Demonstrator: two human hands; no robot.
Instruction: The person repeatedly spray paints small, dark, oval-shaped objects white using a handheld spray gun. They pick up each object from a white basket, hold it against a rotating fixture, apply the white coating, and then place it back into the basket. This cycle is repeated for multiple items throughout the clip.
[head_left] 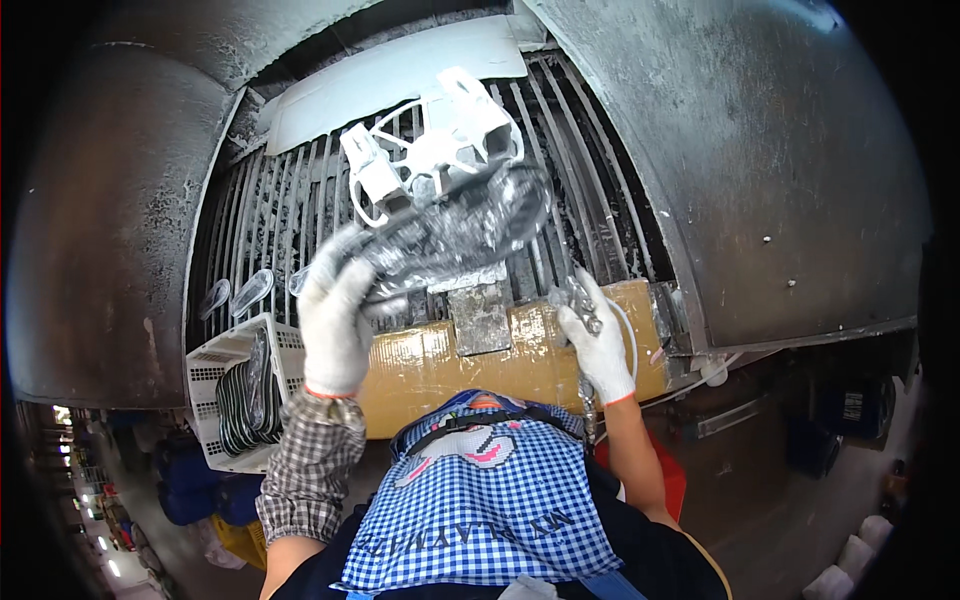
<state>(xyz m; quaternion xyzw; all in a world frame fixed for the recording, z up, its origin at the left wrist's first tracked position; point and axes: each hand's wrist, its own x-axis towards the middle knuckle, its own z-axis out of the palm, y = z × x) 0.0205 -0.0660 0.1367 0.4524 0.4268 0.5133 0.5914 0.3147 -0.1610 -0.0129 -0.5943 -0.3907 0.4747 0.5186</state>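
Note:
My left hand (335, 325), in a white glove, grips the near left end of a dark, shiny shoe sole (460, 230). The sole is smeared by motion and slants up to the right. Just behind it stands a white-coated openwork frame (435, 150); whether the two touch I cannot tell. My right hand (598, 350), gloved too, is closed around a small metal spray gun (583, 308), partly hidden by the fingers. A white hose (628, 335) curves beside that hand. Clear-topped sole-shaped pieces (252, 292) lie on the slats near the left hand.
Dark slatted grating (600, 200) lies between tall metal walls (790, 180). Brown cardboard (410, 375) covers the near edge, with a grey metal plate (480, 322) over it. A white crate (205, 385) at left holds several striped soles (240, 405). A pale sheet (400, 82) leans at the back.

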